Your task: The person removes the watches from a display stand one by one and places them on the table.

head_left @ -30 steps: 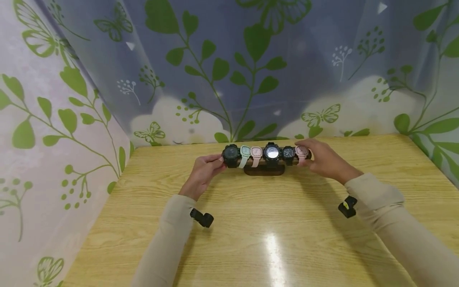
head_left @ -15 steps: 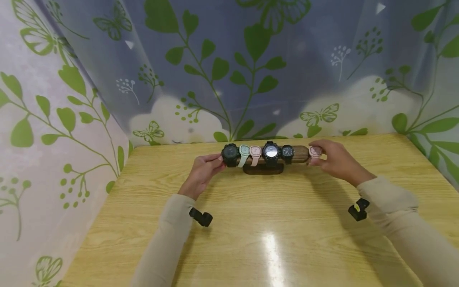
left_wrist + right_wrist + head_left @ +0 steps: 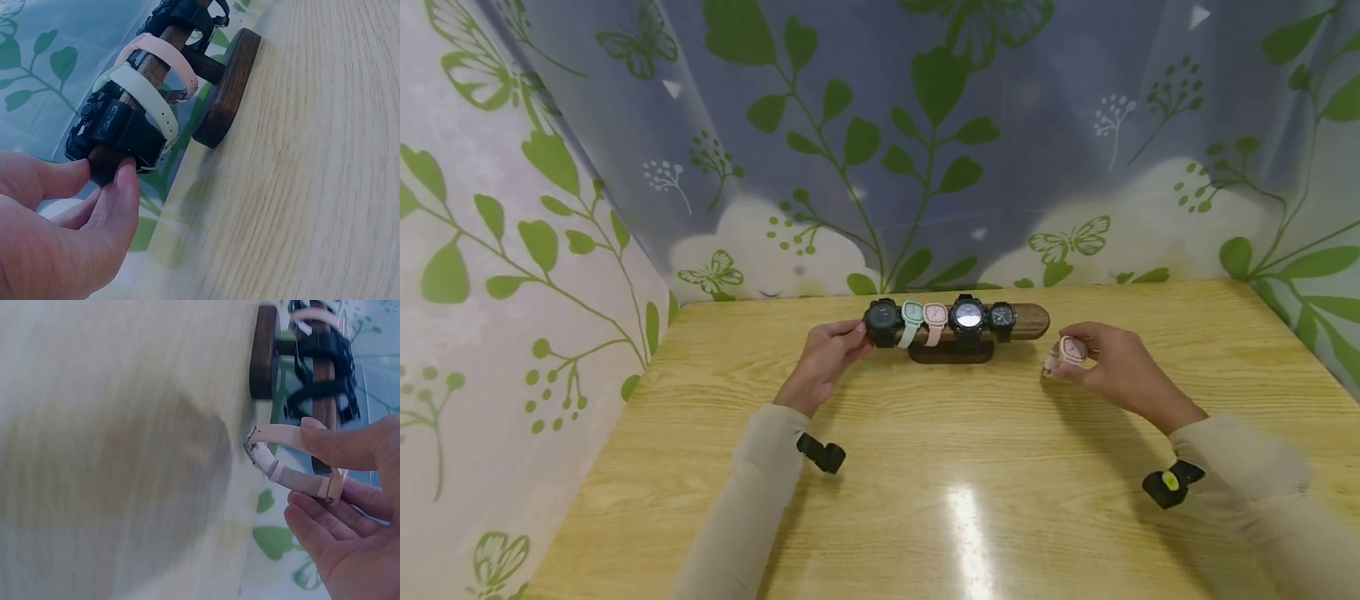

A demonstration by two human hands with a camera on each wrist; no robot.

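Observation:
A dark wooden watch stand (image 3: 1032,321) with a bar on a short base carries several watches near the table's back. From its left end run a large black watch (image 3: 882,321), a mint watch (image 3: 912,314), a pink watch (image 3: 936,315), a black watch with a bright dial (image 3: 967,317) and a smaller black one (image 3: 1002,318). My left hand (image 3: 823,362) pinches the bar's left end between thumb and fingers. Off the bar's right end, my right hand (image 3: 1123,367) holds a second pink watch (image 3: 287,434) by its case, its strap buckled in a loop.
The wooden table (image 3: 880,475) reaches back to a patterned curtain (image 3: 820,167) behind the stand. Another patterned cloth (image 3: 512,275) hangs along the left side. Black wrist cameras sit on both cuffs.
My right hand has drawn the second pink watch off the bar's right end, moving right and then toward me. The left hand stays at the bar's left end.

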